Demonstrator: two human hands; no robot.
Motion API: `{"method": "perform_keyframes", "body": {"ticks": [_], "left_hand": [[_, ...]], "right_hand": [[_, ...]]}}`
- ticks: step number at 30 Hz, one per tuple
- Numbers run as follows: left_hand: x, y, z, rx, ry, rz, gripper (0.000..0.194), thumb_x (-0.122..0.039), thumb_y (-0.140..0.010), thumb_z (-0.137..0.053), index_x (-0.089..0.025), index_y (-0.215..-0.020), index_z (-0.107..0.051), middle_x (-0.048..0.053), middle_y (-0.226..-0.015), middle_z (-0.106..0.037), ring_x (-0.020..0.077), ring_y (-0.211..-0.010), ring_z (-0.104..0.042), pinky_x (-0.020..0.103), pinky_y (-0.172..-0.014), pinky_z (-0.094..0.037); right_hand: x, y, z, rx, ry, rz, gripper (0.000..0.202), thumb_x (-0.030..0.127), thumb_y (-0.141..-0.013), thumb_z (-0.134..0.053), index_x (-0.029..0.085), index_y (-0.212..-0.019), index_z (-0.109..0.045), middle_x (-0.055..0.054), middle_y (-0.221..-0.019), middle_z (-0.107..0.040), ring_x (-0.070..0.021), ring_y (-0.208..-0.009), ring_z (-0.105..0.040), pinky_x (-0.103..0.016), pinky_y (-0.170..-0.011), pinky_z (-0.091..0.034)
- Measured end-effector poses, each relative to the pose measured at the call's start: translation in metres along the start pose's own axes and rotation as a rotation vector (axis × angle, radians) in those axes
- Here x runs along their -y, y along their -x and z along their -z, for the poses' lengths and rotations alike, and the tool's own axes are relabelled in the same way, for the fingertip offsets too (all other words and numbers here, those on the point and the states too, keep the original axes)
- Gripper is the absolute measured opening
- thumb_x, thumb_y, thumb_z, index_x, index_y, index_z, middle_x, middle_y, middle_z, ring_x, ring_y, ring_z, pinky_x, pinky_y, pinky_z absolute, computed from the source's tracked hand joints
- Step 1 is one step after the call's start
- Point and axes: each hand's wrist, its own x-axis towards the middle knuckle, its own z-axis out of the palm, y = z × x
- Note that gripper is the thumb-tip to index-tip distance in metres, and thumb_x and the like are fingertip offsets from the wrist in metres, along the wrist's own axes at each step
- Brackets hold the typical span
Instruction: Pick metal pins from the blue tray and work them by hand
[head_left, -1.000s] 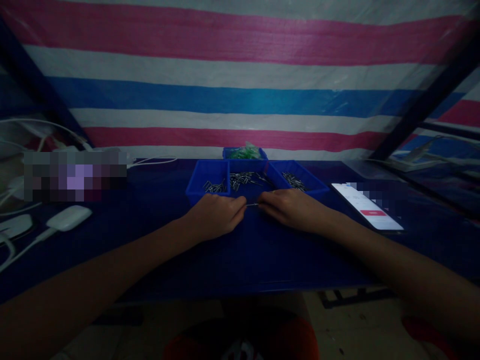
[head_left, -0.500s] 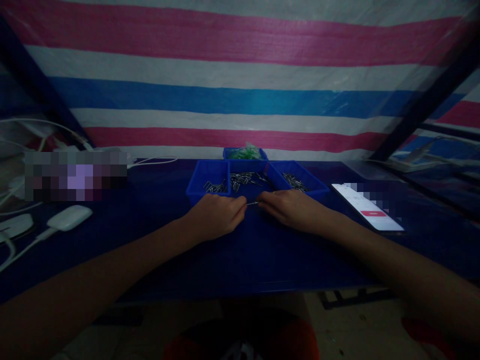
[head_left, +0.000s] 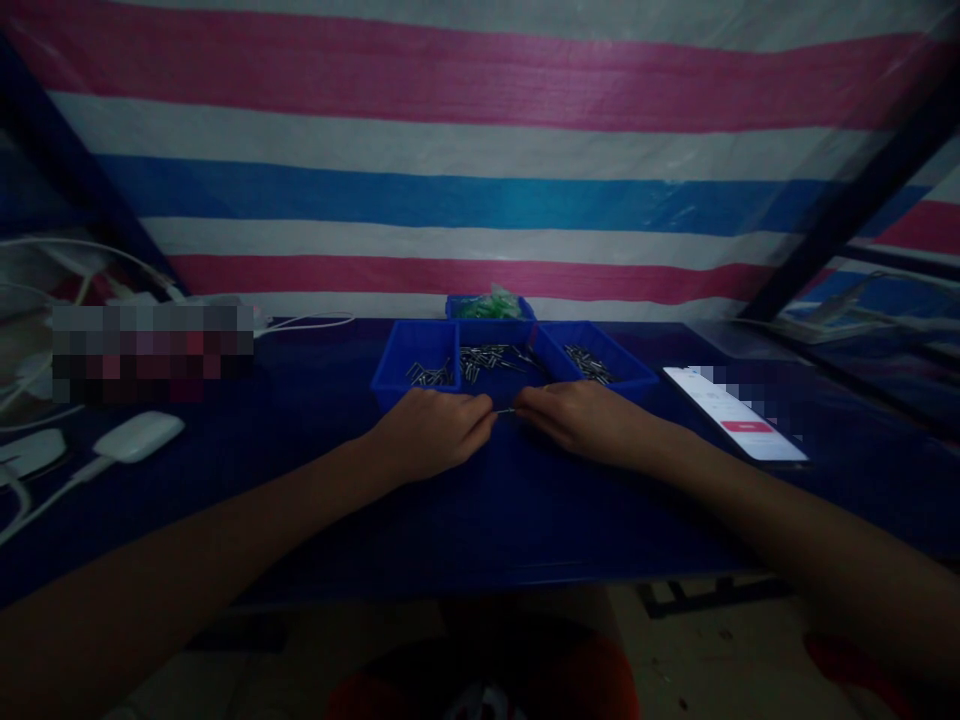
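A thin metal pin (head_left: 504,411) stretches between my two hands, low over the blue table. My left hand (head_left: 439,430) pinches one end, its fingers closed together. The other end sits in the closed fingertips of my right hand (head_left: 577,415). Just beyond my hands, small metal pins lie in the left blue bin (head_left: 416,345) and the right blue bin (head_left: 626,365). Between these bins is a loose pile of metal pins (head_left: 484,360). The ends of the held pin are hidden by my fingers.
A further blue bin with a green plastic bag (head_left: 491,303) stands at the back. On the right lies a lit phone (head_left: 739,415). A white charger (head_left: 140,437) and cables are at the left. Behind the table (head_left: 480,530) hangs a striped sheet (head_left: 480,205).
Both hands stay almost in place, still pinching the thin pin. The pin's visible part has shifted very slightly.
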Motion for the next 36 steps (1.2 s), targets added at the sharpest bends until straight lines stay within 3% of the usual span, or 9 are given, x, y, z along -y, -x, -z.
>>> {"method": "perform_keyframes", "body": {"ticks": [7, 17, 24, 30, 36], "left_hand": [[0.0010, 0.0010, -0.0052, -0.107, 0.031, -0.049, 0.025, -0.033, -0.088, -0.039, -0.019, -0.102, -0.054, 0.001, -0.084, -0.063, 0.0130, -0.072, -0.060, 0.022, -0.055, -0.041], [0.0037, 0.0013, -0.0066, -0.190, 0.075, -0.147, 0.022, -0.028, -0.089, -0.039, -0.018, -0.096, -0.057, 0.000, -0.081, -0.063, 0.0108, -0.075, -0.060, 0.020, -0.061, -0.044], [-0.0006, 0.0013, -0.0021, -0.159, 0.140, -0.204, 0.019, -0.025, -0.087, -0.040, -0.016, -0.092, -0.056, 0.002, -0.088, -0.061, 0.0121, -0.082, -0.058, 0.022, -0.070, -0.045], [-0.0030, 0.0012, -0.0003, -0.077, 0.136, -0.115, 0.011, -0.021, -0.080, -0.043, -0.016, -0.082, -0.053, -0.001, -0.070, -0.060, 0.0107, -0.063, -0.057, 0.021, -0.056, -0.041], [0.0009, 0.0006, -0.0047, -0.049, 0.112, -0.066, 0.012, -0.026, -0.083, -0.043, -0.017, -0.084, -0.052, -0.001, -0.070, -0.061, 0.0121, -0.063, -0.059, 0.022, -0.053, -0.039]], "right_hand": [[0.0002, 0.0005, -0.0003, -0.015, -0.027, 0.033, 0.023, 0.028, -0.092, -0.030, 0.015, -0.086, -0.049, -0.002, -0.068, -0.055, -0.0114, -0.057, -0.048, -0.025, -0.054, -0.031], [0.0032, -0.0009, -0.0016, 0.021, -0.132, 0.048, 0.022, 0.028, -0.091, -0.032, 0.016, -0.086, -0.049, -0.001, -0.068, -0.054, -0.0111, -0.059, -0.049, -0.024, -0.056, -0.033], [0.0041, -0.0013, -0.0008, 0.036, -0.133, 0.061, 0.023, 0.030, -0.091, -0.034, 0.016, -0.081, -0.049, -0.001, -0.068, -0.053, -0.0105, -0.059, -0.049, -0.024, -0.056, -0.034], [0.0028, -0.0003, 0.0014, 0.020, -0.088, 0.059, 0.021, 0.032, -0.089, -0.038, 0.015, -0.086, -0.051, -0.002, -0.072, -0.057, -0.0127, -0.064, -0.053, -0.025, -0.059, -0.036], [0.0030, 0.0011, 0.0033, 0.006, -0.083, 0.074, 0.023, 0.030, -0.090, -0.037, 0.015, -0.092, -0.053, -0.004, -0.076, -0.059, -0.0133, -0.066, -0.054, -0.025, -0.060, -0.036]]}}
